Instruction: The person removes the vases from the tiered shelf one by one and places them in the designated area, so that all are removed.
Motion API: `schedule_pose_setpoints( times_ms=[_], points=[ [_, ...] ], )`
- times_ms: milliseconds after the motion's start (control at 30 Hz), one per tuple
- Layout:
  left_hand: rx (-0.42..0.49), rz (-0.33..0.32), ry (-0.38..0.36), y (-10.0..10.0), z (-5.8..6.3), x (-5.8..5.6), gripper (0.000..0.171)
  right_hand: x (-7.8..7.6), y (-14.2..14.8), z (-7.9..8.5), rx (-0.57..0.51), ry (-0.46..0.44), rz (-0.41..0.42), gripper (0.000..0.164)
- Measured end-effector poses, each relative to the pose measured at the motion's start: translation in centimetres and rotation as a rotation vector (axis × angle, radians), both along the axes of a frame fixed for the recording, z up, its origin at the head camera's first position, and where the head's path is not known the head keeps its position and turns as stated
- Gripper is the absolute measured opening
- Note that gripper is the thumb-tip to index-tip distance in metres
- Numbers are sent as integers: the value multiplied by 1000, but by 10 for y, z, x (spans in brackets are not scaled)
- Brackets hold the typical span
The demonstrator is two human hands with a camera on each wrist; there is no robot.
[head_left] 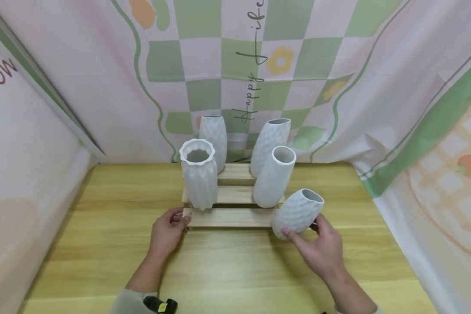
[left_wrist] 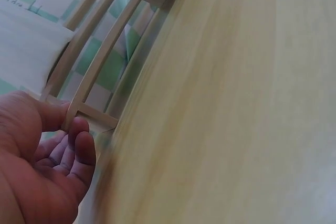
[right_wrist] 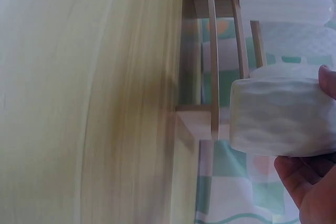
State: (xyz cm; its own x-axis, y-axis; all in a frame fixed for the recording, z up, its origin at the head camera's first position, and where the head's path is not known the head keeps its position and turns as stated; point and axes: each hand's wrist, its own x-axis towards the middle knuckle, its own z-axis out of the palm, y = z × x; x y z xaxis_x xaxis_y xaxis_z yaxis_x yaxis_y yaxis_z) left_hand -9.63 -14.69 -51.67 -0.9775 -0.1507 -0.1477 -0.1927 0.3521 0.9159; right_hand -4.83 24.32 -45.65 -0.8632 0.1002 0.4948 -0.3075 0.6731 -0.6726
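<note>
My left hand (head_left: 167, 231) pinches the front left corner of a slatted wooden rack (head_left: 231, 217), thumb on top and fingertips below in the left wrist view. A white dimpled vase (head_left: 298, 213) is gripped by my right hand (head_left: 325, 250), tilted to the right at the front slat's right end. In the right wrist view its base (right_wrist: 236, 116) appears just above the slat, with a small gap. On the rack stand a fluted vase (head_left: 199, 183) at left, a smooth slant-topped vase (head_left: 274, 179) at right, and two dimpled vases (head_left: 213, 139) (head_left: 264, 148) on the back slat.
The rack stands on a light wooden table (head_left: 220, 270) near its back edge. A green and white checked cloth (head_left: 239, 61) hangs behind it. More printed cloth hangs at the left (head_left: 27, 144) and at the right (head_left: 428, 144).
</note>
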Motion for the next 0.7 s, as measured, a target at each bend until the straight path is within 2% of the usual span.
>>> schedule_pose_setpoints(
  times_ms=[233,700],
  points=[
    [8,5,4,1,-2,0,45,-7,9,1,-15,-37,-54,63],
    [-1,19,13,2,-4,1,44,-24,22,3,-11,-113,-105,63]
  ],
)
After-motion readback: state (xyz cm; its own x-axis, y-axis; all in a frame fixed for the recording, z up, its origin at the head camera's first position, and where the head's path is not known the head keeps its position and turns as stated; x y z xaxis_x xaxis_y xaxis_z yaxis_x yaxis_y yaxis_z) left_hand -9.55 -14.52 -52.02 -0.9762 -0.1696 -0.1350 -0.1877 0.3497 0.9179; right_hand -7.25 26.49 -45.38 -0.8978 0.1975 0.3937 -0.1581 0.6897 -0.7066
